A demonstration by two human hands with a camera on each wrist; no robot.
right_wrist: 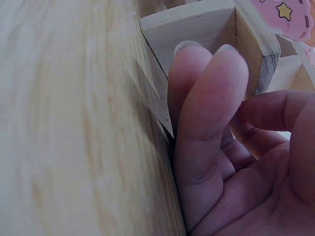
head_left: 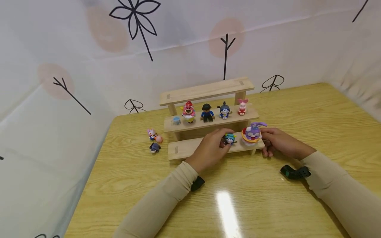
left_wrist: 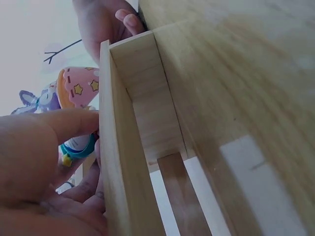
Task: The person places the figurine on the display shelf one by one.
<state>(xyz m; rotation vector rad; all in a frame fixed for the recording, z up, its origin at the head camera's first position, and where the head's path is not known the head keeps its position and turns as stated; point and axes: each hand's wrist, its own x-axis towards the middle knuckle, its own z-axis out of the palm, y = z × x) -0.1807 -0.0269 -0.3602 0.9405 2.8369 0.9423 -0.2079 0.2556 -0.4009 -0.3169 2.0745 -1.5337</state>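
In the head view, my left hand pinches a small figurine with a teal hat at the bottom tier of a wooden stepped shelf. The figurine's teal rim shows between thumb and fingers in the left wrist view; the hand hides much of it. A purple rabbit figurine stands to its right, near the tier's end. My right hand is at that right end, its fingertips against the wood and its other fingers loosely bent beside the tabletop.
On the middle tier stand a small blue piece, a pink bear figurine, a dark-capped figure, a blue-hatted figurine and a pink piglet figurine. Several small figurines lie left of the shelf. A patterned cloth hangs behind.
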